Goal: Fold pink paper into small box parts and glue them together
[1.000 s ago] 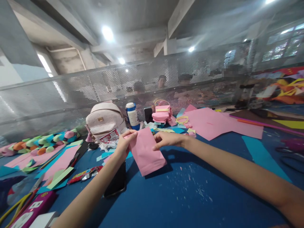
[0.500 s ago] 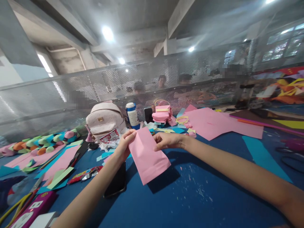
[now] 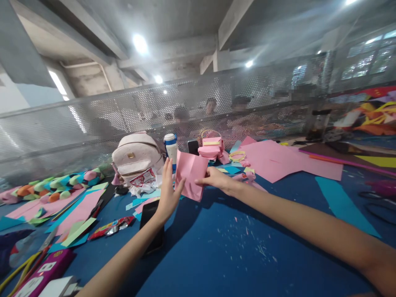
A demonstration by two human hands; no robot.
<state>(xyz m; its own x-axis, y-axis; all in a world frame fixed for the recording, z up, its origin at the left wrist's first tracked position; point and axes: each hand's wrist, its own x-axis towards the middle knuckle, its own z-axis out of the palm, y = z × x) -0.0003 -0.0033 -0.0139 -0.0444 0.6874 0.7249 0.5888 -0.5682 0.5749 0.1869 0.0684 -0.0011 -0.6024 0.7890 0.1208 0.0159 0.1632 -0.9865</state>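
Observation:
A creased pink foam sheet piece [image 3: 191,171], folded like a small pouch, is held up above the blue table. My right hand [image 3: 218,180] pinches its right edge between thumb and fingers. Beside its left edge, my left hand [image 3: 168,190] is stretched out with the fingers up and the thumb apart, the thumb at or against the lower left of the piece. Behind the piece stands a small pink foam bag [image 3: 212,148] with a yellow band. Under my left forearm lies a black phone [image 3: 151,225], partly hidden.
A pale backpack [image 3: 139,154] and a white-and-blue bottle [image 3: 171,149] stand at the back against a perforated metal screen [image 3: 139,111]. Large pink sheets [image 3: 269,159] lie right. Scissors [image 3: 26,268], a purple power strip [image 3: 46,268] and a red snack wrapper [image 3: 111,227] lie left.
The pink piece has moved up and away from me and turned more upright. My left hand has let go of its top corner and opened; my right hand still grips it.

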